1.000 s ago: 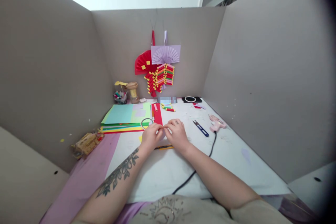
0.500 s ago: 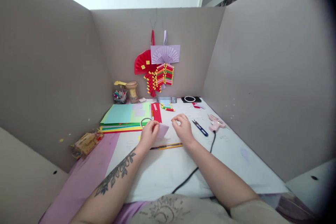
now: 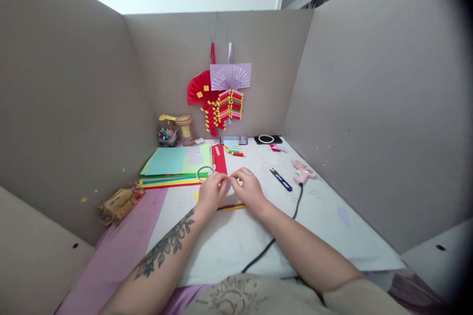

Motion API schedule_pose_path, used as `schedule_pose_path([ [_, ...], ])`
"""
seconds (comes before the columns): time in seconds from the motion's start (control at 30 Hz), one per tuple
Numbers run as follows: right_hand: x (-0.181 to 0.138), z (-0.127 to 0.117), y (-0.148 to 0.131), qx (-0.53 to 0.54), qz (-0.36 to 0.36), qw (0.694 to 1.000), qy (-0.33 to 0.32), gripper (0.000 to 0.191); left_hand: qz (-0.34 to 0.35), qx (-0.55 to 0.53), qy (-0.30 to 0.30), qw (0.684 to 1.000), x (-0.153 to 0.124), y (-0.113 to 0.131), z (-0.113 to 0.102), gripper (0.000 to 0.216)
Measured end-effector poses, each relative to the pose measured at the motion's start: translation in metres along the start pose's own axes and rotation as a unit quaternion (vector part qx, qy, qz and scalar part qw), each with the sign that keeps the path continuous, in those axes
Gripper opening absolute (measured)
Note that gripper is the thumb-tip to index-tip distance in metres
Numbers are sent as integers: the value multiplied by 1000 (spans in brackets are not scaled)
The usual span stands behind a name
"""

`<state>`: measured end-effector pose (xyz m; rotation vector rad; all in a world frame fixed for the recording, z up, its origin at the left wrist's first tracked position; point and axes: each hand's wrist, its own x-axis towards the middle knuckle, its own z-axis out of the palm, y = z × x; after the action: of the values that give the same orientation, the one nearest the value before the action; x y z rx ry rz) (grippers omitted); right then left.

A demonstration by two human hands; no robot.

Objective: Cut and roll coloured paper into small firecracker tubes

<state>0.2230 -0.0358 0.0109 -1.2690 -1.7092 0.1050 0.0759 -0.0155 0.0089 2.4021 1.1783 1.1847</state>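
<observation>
Both hands meet above the middle of the table, fingertips close together. My left hand (image 3: pixel 212 191) is closed in a pinch on a small piece of lilac paper (image 3: pixel 226 188), which is mostly hidden behind the fingers. At the paper's right edge, my right hand (image 3: pixel 249 190) also pinches, thumb against fingers. Under the hands lies a yellow pencil (image 3: pixel 236 206), partly covered. A tape roll (image 3: pixel 204 174) sits just behind my left hand, and a yellow scrap (image 3: pixel 196 196) shows beside it.
Stacked coloured paper (image 3: pixel 173 161) lies back left. On the right are blue thread snips (image 3: pixel 281 179) and a pink glue gun (image 3: pixel 303 172) with a black cord (image 3: pixel 260 255). Small paper rolls (image 3: pixel 235 150) lie at the back. Paper fan ornaments (image 3: pixel 231 78) hang on the grey partition.
My right hand has moved left to meet my left hand and now pinches the lilac paper's edge. The paper is now mostly covered by the fingers.
</observation>
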Motion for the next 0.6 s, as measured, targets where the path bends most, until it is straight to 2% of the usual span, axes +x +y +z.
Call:
schedule_pose_path([
  [0.2, 3, 0, 1, -15, -8, 1000, 15, 14, -6, -16, 1, 1000, 1, 2, -1, 15],
  [0.27, 10, -6, 12, -8, 9, 999, 40, 15, -38, -53, 22, 998, 3, -1, -2, 16],
  [0.33, 18, -18, 35, -5, 55, 994, 90, 16, -104, -111, 66, 986, 7, -9, -5, 16],
  [0.43, 30, -42, 81, -73, 183, 966, 166, 18, -224, -211, 143, 941, 14, -27, -9, 18],
  [0.5, 34, -53, 107, -122, 260, 947, 143, 19, -281, -278, 166, 903, 17, -39, -10, 20],
  [0.53, 34, -56, 115, -135, 277, 941, 138, 22, -303, -308, 168, 886, 17, -43, -9, 22],
  [0.6, 34, -51, 117, -129, 256, 948, 141, 31, -332, -344, 159, 864, 17, -48, -7, 25],
])
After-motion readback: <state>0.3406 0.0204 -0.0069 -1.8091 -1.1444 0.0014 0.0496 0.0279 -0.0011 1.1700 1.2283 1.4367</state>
